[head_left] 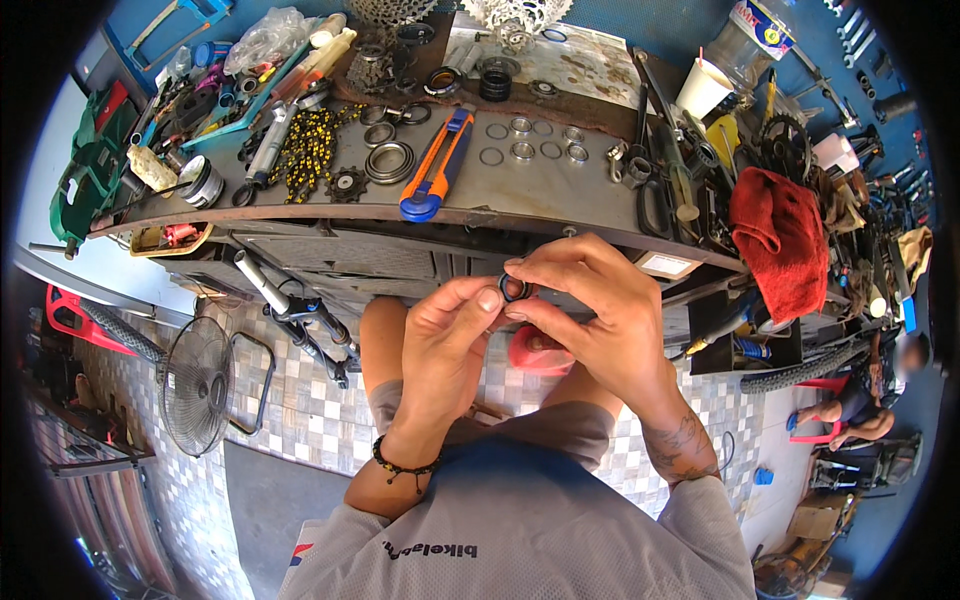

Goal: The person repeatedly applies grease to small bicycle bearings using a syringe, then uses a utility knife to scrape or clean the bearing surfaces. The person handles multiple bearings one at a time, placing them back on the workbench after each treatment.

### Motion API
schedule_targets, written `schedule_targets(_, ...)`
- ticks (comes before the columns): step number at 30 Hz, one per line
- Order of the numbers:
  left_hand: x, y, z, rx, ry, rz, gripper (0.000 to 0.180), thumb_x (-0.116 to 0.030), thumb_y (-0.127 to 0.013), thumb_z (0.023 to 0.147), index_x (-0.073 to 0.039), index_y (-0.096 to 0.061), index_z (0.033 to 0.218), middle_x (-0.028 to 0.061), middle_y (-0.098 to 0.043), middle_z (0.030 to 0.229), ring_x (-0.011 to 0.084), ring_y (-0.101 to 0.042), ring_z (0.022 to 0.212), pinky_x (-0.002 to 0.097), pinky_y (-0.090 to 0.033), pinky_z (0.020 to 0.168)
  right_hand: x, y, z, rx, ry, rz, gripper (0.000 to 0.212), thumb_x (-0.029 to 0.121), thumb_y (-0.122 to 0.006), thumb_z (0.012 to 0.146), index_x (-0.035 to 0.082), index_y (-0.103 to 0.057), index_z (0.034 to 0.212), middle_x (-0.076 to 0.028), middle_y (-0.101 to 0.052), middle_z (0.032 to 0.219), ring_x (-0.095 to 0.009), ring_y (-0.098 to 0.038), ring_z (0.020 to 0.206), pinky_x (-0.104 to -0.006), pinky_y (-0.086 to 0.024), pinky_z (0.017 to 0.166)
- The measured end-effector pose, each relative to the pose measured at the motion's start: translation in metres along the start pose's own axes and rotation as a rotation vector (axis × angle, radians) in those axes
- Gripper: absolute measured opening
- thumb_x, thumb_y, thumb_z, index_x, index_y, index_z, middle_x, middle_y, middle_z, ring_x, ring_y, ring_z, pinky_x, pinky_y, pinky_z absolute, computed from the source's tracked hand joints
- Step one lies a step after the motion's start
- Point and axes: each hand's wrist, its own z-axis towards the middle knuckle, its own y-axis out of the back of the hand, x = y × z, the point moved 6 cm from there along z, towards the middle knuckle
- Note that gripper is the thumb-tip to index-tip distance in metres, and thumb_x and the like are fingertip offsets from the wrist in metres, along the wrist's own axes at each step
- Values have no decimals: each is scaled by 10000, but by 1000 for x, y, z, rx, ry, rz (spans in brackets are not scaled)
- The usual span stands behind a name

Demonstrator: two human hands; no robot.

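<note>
Between the fingertips of both hands, just in front of the workbench edge, is a small dark bearing ring (515, 290). My left hand (443, 338) pinches its left side with thumb and forefinger. My right hand (602, 312) grips it from the other side, thumb below and forefinger above. On the bench (590, 205) beyond lie several small bearings (522, 150) and thin rings (491, 156) in rows. An orange and blue utility knife (438, 168) rests left of them. Further left are a larger bearing (390, 162), a toothed sprocket (346, 184) and a yellow-black chain (303, 152).
A red cloth (778, 245) hangs over the bench's right end, near a white cup (703, 88). Cassettes (513, 20) stand at the back. A fan (197, 385) and bicycle fork (300, 315) are at left below the bench. Another person (868, 392) sits far right.
</note>
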Motion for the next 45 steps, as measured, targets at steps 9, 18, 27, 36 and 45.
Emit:
schedule_targets(9, -2, -1, -1, 13, 8, -56, 157, -84, -660, 1022, 15, -725, 1125, 127, -749, 1109, 180, -705, 1026, 347, -563, 964, 2, -2, 0, -4, 8, 24, 337, 64, -881, 741, 57, -797, 1067, -76, -726, 1020, -211, -720, 899, -322, -591, 761)
schedule_targets(18, -3, 4, 0, -47, -20, -13, 147, -26, -655, 1007, 25, -720, 1127, 143, -751, 1082, 198, -729, 966, 353, -601, 917, 4, -8, -1, 1, 112, -4, 345, 31, -855, 772, 37, -784, 1110, -100, -723, 1046, -227, -726, 938, -327, -606, 810)
schedule_targets(27, 3, -3, -4, -171, -31, 69, 172, -99, -644, 1028, 20, -719, 1127, 131, -745, 1016, 197, -717, 910, 356, -629, 716, -30, -11, -6, -27, -205, 320, 391, -44, -809, 840, -9, -703, 1214, -95, -739, 1069, -153, -723, 982, -309, -591, 872)
schedule_targets(36, -10, -10, 6, -121, -30, 489, 159, -38, -687, 984, 30, -712, 1125, 124, -739, 943, 178, -709, 816, 319, -615, 641, -52, -8, -14, -59, -309, 711, 321, -89, -747, 890, -34, -695, 1202, -74, -714, 1077, -116, -689, 987, -273, -572, 883)
schedule_targets(45, -21, -21, 25, -10, -44, 493, 163, -30, -713, 971, 37, -710, 1119, 122, -741, 1011, 155, -708, 824, 294, -624, 671, -46, 12, -11, -40, -307, 622, 289, -79, -758, 889, -30, -695, 1167, -82, -722, 1120, -119, -694, 1006, -286, -579, 895)
